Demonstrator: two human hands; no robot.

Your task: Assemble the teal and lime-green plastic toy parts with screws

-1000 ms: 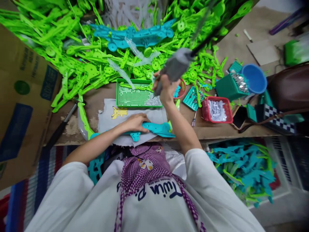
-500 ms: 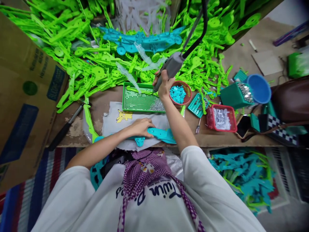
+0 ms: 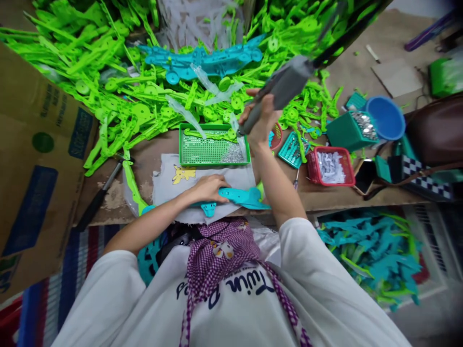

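Note:
My left hand (image 3: 211,188) is closed around a long blue plastic part (image 3: 242,196) that lies on a grey cloth (image 3: 164,180) with a yellow cartoon print. Its fingers are partly hidden by the back of the hand. Raised above the table, my right hand (image 3: 263,120) grips a grey electric screwdriver (image 3: 285,86) with a dark cord at its upper end. The tool is tilted, its lower tip over the right end of a green perforated tray (image 3: 198,149). Small silver screws (image 3: 233,153) lie in that tray.
Bright green plastic parts (image 3: 141,113) are heaped along the back. To the right stand a red basket (image 3: 352,166) of pale pieces, a green container (image 3: 347,130) and a blue bowl (image 3: 387,118). A cardboard box (image 3: 39,193) rises at left, near a black-handled hammer (image 3: 97,200).
My right hand has shifted right with the electric screwdriver, which now leans further over to the right. My left hand stays on the blue part. The view has shifted slightly.

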